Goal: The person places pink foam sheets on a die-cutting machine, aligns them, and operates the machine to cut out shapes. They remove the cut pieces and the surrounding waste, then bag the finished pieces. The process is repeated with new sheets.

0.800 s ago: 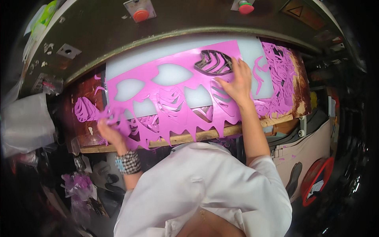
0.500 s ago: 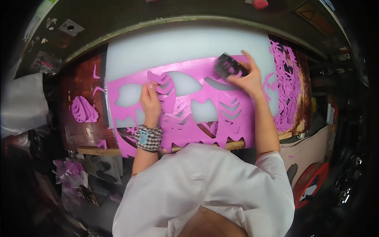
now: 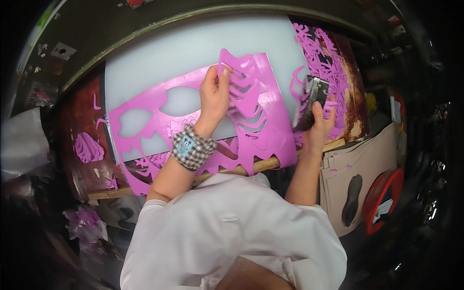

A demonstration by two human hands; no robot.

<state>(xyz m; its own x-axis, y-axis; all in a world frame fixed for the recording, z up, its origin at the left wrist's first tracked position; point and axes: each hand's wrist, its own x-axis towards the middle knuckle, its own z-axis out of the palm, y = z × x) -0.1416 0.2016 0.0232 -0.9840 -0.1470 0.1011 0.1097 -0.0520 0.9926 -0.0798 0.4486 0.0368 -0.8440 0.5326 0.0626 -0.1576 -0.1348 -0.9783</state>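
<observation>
Head view – left hand (image 3: 214,94) lifting purple cut-out (image 3: 243,84), right hand (image 3: 320,126) gripping metal cutter (image 3: 311,99)

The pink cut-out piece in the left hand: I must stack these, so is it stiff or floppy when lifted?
Probably flexible: the pink cut-out piece curves where the left hand lifts it. Likely light, pinched by fingers alone. Its thin slotted strips might snag or tear.

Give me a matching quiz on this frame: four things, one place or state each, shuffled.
1. left hand
2. right hand
3. pink sheet
4. scrap pile

A. full of cut-out holes
B. grips a metal die
C. right of the white board
D. lifts a pink cut piece

Pairs: 1-D, 2-B, 3-A, 4-C
</observation>
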